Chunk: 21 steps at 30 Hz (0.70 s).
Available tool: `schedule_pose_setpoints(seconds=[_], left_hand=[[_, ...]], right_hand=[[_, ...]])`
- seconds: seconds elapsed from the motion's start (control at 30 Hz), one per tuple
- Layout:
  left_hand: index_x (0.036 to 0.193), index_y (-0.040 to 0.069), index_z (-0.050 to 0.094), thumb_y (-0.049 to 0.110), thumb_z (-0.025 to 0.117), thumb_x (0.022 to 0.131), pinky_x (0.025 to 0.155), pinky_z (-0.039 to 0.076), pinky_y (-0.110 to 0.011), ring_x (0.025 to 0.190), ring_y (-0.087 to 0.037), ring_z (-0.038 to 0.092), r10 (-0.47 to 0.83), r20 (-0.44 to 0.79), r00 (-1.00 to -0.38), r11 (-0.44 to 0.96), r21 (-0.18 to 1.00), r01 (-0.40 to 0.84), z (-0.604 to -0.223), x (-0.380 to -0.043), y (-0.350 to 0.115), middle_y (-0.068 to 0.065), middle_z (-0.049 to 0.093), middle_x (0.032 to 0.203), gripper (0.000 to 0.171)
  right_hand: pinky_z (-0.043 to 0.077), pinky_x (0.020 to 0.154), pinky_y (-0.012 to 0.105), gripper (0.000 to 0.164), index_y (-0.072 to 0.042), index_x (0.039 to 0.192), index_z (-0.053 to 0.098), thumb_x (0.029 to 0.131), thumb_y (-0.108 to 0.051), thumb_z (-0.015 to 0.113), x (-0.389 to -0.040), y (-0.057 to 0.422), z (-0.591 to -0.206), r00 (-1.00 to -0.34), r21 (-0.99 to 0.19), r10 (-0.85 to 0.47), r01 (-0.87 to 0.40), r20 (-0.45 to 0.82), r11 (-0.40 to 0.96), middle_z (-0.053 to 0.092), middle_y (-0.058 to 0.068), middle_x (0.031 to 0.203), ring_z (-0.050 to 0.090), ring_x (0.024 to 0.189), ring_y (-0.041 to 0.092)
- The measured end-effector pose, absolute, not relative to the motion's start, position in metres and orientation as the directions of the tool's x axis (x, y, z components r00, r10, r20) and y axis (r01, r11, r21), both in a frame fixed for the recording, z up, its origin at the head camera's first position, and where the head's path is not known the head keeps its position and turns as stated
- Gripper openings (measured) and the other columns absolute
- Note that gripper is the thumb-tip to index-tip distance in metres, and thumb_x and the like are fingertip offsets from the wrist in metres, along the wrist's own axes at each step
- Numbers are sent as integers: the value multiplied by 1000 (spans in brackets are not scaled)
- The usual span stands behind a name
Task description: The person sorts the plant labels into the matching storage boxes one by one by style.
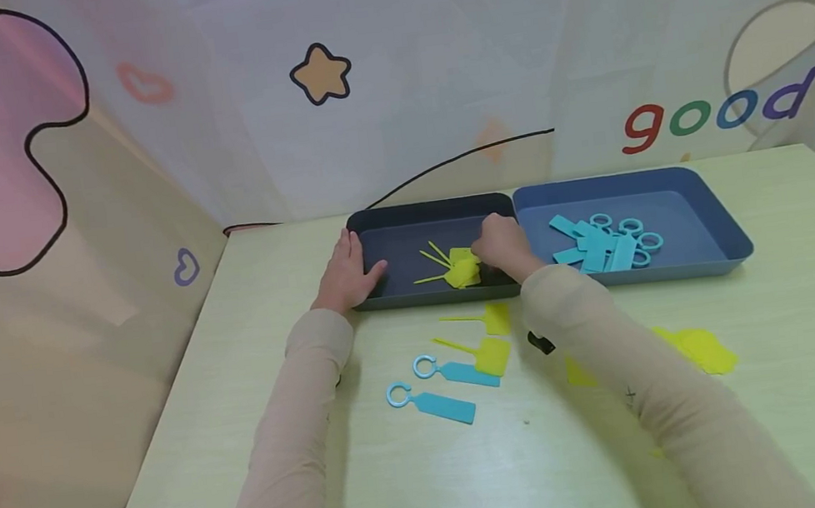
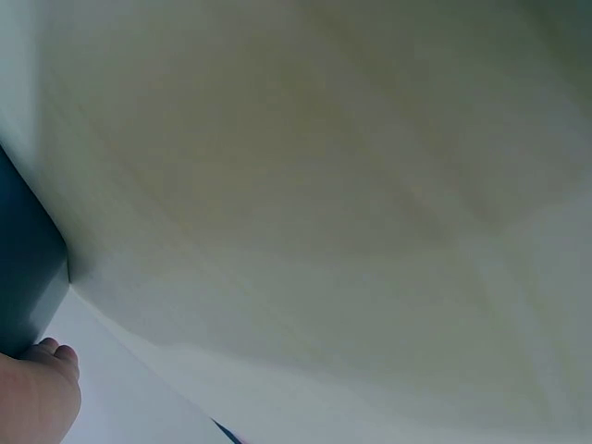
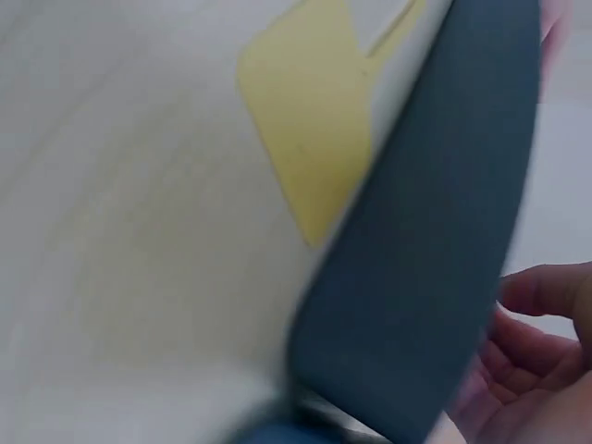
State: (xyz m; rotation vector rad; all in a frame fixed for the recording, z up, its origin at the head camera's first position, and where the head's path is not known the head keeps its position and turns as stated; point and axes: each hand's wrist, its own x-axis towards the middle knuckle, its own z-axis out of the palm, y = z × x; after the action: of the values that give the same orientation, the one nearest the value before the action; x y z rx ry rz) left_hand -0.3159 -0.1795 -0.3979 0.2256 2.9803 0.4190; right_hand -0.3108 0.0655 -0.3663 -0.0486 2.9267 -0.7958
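My left hand (image 1: 344, 276) rests against the left end of the dark tray (image 1: 413, 300), fingers straight and thumb over the rim. A small part of that hand (image 2: 37, 400) shows beside the tray wall (image 2: 23, 268) in the left wrist view. Inside the tray's right end, my right hand (image 1: 505, 244) has bent fingers beside a cluster of yellow tags (image 1: 464, 271) with thin stems. In the right wrist view, the tray wall (image 3: 416, 213) partly covers the right hand (image 3: 541, 370), so whether it pinches a tag is hidden.
A blue tray (image 1: 681, 270) with several light-blue ring tags (image 1: 596, 249) adjoins the dark tray. In front lie two yellow tags (image 1: 493, 356) and two light-blue ring tags (image 1: 446, 409). More yellow tags (image 1: 705, 350) lie beyond the right forearm. A printed cloth (image 1: 432, 75) hangs behind.
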Motion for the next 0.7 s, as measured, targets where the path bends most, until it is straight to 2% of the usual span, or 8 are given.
schedule_pose_setpoints(seconds=[0.03,0.1,0.17,0.23,0.33,0.43,0.57,0.7], left_hand=[[140,-4,-1,49,33,91,112,10,-38,137,-29,1,167,-99,-981,950,281,133,-398,-316,-179,-18,-5,148,80],[140,-4,-2,49,33,91,112,9,-38,137,-29,1,168,-101,-981,951,279,134,-398,-316,-180,-18,-6,148,80],[140,-4,-2,49,32,91,112,9,-37,137,-29,0,169,-106,-980,950,283,133,-398,-316,-179,-18,-6,148,79],[140,-3,-3,49,32,91,112,9,-37,137,-28,-1,171,-113,-979,948,289,132,-398,-315,-179,-18,-7,148,79],[140,-3,-3,49,32,91,112,8,-37,137,-28,-2,173,-118,-978,946,295,132,-398,-315,-179,-18,-8,148,79],[140,-4,-3,49,31,91,112,8,-37,137,-28,-1,177,-113,-978,948,288,138,-398,-316,-179,-18,-8,148,79],[140,-4,-3,50,31,92,112,9,-38,137,-30,-1,180,-111,-977,950,276,143,-399,-317,-180,-18,-8,148,80],[140,-4,-4,50,31,91,112,9,-38,137,-30,-1,178,-116,-977,951,276,140,-398,-316,-180,-18,-8,148,80]], right_hand=[[25,40,23,32,-10,51,42,82,-6,46,-309,66,-363,-995,-504,-86,-45,-58,863,32,-1,44,29,38,12],[24,42,23,27,-7,56,51,82,-5,45,-305,68,-357,-988,-500,-152,-138,13,855,39,1,48,28,40,12],[33,46,25,21,-3,75,64,85,-7,45,-298,69,-351,-975,-486,-219,-215,49,847,56,7,62,38,44,15],[44,55,31,25,-1,101,64,87,-10,45,-288,70,-345,-953,-458,-295,-290,62,840,65,12,92,53,57,21],[49,79,38,36,-1,122,52,88,-10,47,-270,73,-341,-903,-404,-425,-411,61,817,54,15,123,59,94,28],[40,95,42,42,0,126,47,85,-7,52,-250,78,-343,-803,-300,-590,-584,80,754,46,16,131,44,120,30],[33,100,46,50,0,130,43,83,-12,59,-228,86,-353,-661,-160,-749,-745,51,647,41,16,136,34,127,32],[30,101,50,58,-2,133,39,83,-25,60,-210,93,-364,-609,-108,-793,-787,-29,608,36,13,140,29,130,30]])
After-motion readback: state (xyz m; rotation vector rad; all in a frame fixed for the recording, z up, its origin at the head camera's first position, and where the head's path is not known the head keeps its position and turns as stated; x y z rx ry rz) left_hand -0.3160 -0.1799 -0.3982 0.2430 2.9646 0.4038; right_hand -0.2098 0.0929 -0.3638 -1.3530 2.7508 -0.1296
